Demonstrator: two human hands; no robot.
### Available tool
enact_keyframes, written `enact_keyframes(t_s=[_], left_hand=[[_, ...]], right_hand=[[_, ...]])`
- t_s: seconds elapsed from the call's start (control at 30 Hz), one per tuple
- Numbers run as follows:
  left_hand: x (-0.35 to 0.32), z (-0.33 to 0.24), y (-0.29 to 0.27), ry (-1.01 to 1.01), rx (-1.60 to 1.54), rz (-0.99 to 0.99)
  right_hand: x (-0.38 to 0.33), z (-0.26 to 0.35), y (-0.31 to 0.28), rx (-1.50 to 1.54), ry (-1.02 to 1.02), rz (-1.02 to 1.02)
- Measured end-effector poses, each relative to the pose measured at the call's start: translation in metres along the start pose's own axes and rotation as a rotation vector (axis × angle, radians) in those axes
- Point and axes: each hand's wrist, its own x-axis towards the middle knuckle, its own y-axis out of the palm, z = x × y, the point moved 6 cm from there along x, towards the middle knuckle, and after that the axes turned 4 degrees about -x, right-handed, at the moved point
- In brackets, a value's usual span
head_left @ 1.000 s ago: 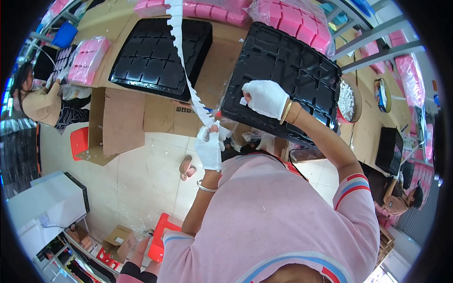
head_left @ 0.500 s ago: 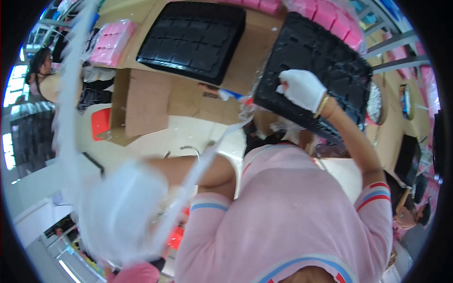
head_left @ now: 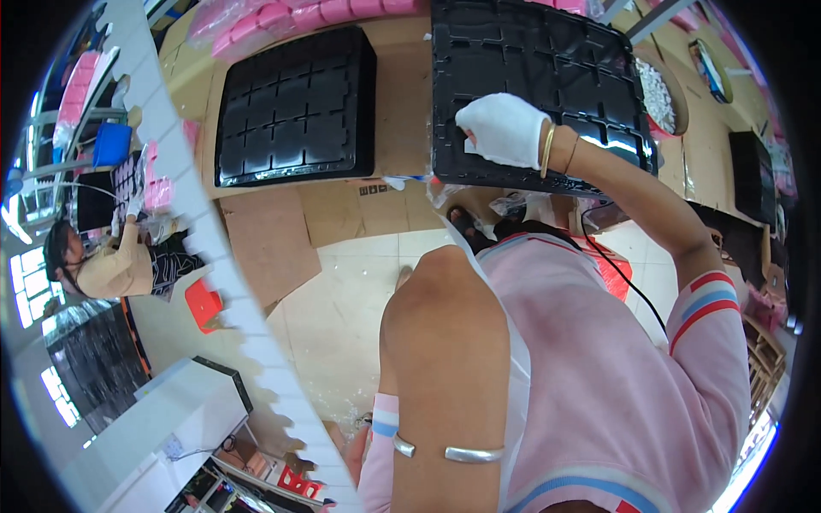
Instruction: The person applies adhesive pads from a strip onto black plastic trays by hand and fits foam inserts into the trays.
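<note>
My right hand (head_left: pixel 505 130), in a white glove, is closed at the near left part of a black moulded plastic tray (head_left: pixel 547 64). A small white bit shows at its fingertips, too small to name. My left forearm (head_left: pixel 445 368), with a silver bangle (head_left: pixel 475 455), is bent back close to the camera; its hand lies outside the picture. A long white strip (head_left: pixel 192 162) with cross lines and a toothed edge runs slantwise down the left side, very near. Another narrow white band (head_left: pixel 517 368) hangs along my left arm.
A second black tray (head_left: pixel 295 107) lies left on the cardboard-covered table (head_left: pixel 402 120). Pink wrapped blocks (head_left: pixel 291 21) line the back. A round container of white pieces (head_left: pixel 654 94) stands right. Another person (head_left: pixel 111 265) works far left, near a red stool (head_left: pixel 203 305).
My left hand, blurred at lower left before, has gone out of the picture as the arm rose toward the camera. The white strip swung with it. The view has shifted; my right hand stays on the tray.
</note>
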Motion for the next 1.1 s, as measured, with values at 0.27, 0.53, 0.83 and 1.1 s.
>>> enact_keyframes(t_s=[0.27,0.53,0.83,1.1], left_hand=[[0.016,-0.014,0.029,0.117,-0.189,0.197],[0.021,-0.028,0.058,0.263,-0.355,0.378],[-0.015,0.02,0.021,0.189,0.738,-0.556],[-0.003,0.164,0.096,-0.489,0.459,-0.44]], right_hand=[[-0.007,0.008,0.003,-0.056,-0.027,0.002],[-0.021,0.014,0.003,0.091,-0.085,0.009],[-0.057,-0.028,-0.043,0.598,0.154,-0.127],[-0.094,-0.004,-0.077,0.792,0.243,-0.002]])
